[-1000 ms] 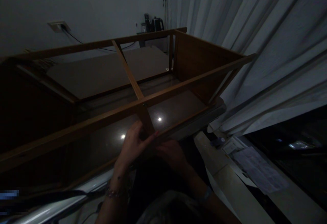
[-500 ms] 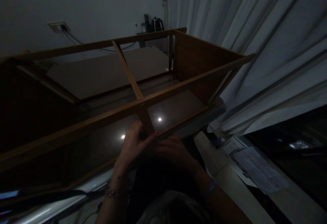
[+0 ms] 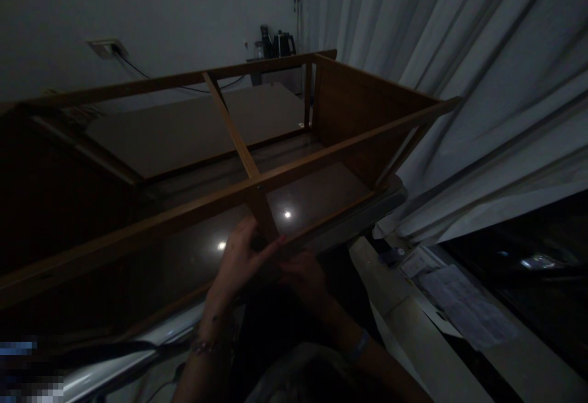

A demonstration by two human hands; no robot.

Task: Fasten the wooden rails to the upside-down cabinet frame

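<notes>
A brown wooden furniture frame (image 3: 349, 139) lies on its side on a glossy dark table (image 3: 321, 198) in a dim room. My left hand (image 3: 241, 259) grips the lower end of the frame's short cross strut (image 3: 264, 216), thumb on one side and fingers on the other. My right hand (image 3: 303, 274) sits just right of it, under the frame's near bottom rail, fingers curled in shadow. What those fingers hold, if anything, is too dark to make out.
Pale curtains (image 3: 459, 84) hang at the right. A low ledge (image 3: 413, 329) with papers (image 3: 463, 308) runs along the lower right. A kettle (image 3: 283, 43) stands on a far shelf. A wall socket (image 3: 105, 48) with a cable is on the back wall.
My right hand has shifted a little left and closer under the rail, and the wrist has drawn inward. The left hand and frame stay put.
</notes>
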